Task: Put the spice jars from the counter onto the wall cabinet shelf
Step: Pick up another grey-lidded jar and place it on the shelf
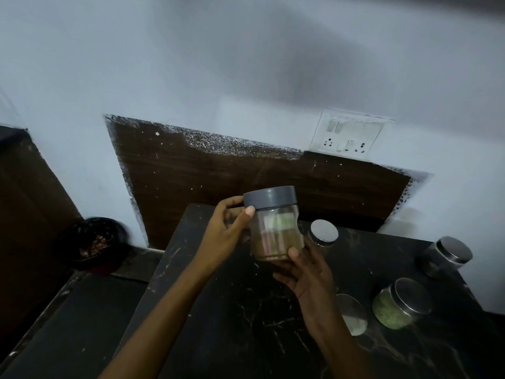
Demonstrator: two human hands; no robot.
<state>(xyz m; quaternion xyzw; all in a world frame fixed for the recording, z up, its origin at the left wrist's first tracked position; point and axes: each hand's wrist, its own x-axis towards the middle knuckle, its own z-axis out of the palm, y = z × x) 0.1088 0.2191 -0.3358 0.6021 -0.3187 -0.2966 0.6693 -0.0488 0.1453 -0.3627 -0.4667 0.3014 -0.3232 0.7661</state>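
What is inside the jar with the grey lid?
The grey-lidded jar holds brown powder in its lower part. The left hand, the right hand and a pale label cover parts of it.

Dim, bluish light; a broad soft shadow on the wall (pixel 314 64), blurred, bowed edges.

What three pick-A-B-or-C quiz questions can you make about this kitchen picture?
1. Where is the grey-lidded jar? A. on the floor B. held up in both hands C. in a sink
2. How many steel-lidded jars stand on the counter? A. one B. four C. nine
3. The held jar's lid is: A. on B. off C. snapped in half

Answers: 1 B, the left hand and right hand grip it above the counter. 2 B, four show on the right. 3 A, the lid caps the jar.
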